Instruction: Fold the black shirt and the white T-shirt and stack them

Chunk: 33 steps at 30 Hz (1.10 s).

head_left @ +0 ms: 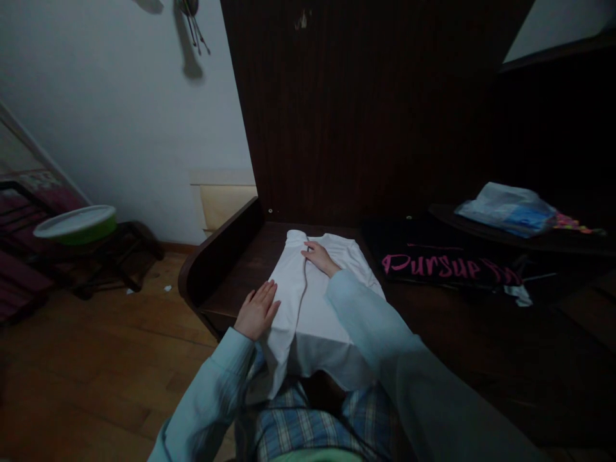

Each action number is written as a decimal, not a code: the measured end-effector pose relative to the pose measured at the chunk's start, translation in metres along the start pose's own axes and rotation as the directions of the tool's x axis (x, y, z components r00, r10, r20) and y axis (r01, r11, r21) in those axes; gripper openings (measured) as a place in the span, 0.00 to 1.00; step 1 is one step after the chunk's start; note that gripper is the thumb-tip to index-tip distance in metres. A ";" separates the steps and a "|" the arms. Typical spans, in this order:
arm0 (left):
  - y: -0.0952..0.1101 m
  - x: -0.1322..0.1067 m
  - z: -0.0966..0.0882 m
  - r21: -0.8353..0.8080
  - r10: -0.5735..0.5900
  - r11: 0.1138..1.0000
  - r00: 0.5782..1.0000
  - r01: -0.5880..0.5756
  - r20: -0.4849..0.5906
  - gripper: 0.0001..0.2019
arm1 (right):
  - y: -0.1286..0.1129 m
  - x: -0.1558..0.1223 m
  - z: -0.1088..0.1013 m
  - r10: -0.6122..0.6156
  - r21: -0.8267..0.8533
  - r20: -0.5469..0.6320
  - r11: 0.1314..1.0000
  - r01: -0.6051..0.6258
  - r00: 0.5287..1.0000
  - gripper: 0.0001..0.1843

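A white garment (320,314), seemingly a shirt, lies on the dark wooden surface (240,273), and its near end hangs over the front edge. One side of it is folded inward as a long strip down the left. My left hand (258,309) rests flat on the outer left edge of that strip, fingers stretched out. Higher up, my right hand (319,256) lies on the garment with its fingers extended at the strip's inner edge. My right sleeve covers part of the garment's right side.
Black cloth with pink lettering (447,266) lies to the right. Beyond it, a plastic bag (510,210) sits on a dark shelf. A raised wooden side rail (219,250) borders the surface at left. On a black rack stands a green basin (79,224).
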<state>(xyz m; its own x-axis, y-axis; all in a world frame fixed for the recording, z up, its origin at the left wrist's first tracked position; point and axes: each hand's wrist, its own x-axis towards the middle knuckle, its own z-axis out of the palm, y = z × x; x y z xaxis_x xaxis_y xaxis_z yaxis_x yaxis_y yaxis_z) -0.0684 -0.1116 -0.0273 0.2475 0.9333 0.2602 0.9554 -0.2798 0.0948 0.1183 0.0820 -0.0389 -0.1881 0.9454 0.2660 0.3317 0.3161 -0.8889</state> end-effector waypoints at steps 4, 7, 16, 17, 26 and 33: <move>-0.005 0.002 -0.006 -0.024 -0.007 1.000 0.997 0.009 0.080 0.24 | -0.006 -0.008 0.000 -0.119 -0.163 -0.020 0.980 0.114 0.993 0.24; -0.006 0.007 -0.017 -0.063 0.005 0.998 0.989 0.005 0.148 0.25 | -0.012 -0.014 0.000 -0.214 -0.306 -0.018 0.931 0.198 0.977 0.23; 0.016 0.061 -0.035 -0.029 0.102 0.994 0.995 -0.101 0.022 0.20 | -0.026 -0.024 -0.005 -0.210 -0.565 -0.067 0.814 0.136 0.975 0.15; 0.019 0.064 -0.030 -0.031 0.119 0.993 0.992 -0.118 0.031 0.22 | -0.028 -0.024 -0.005 -0.195 -0.580 -0.047 0.804 0.132 0.980 0.16; 0.038 0.056 -0.006 0.009 0.050 0.999 0.977 -0.053 0.206 0.29 | -0.030 -0.025 -0.001 -0.112 -0.684 0.068 0.718 0.128 0.991 0.20; 0.034 0.084 -0.045 -0.013 0.158 0.985 0.865 -0.172 0.476 0.25 | -0.037 -0.041 -0.001 -0.377 -0.686 0.191 0.609 0.398 0.906 0.21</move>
<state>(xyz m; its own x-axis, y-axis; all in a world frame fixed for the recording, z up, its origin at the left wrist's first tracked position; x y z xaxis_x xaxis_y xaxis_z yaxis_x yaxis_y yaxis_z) -0.0219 -0.0525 0.0410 0.4414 0.8706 -0.2171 0.8963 -0.4392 0.0613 0.1146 0.0311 -0.0166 -0.4718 0.7224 0.5055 0.7614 0.6229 -0.1795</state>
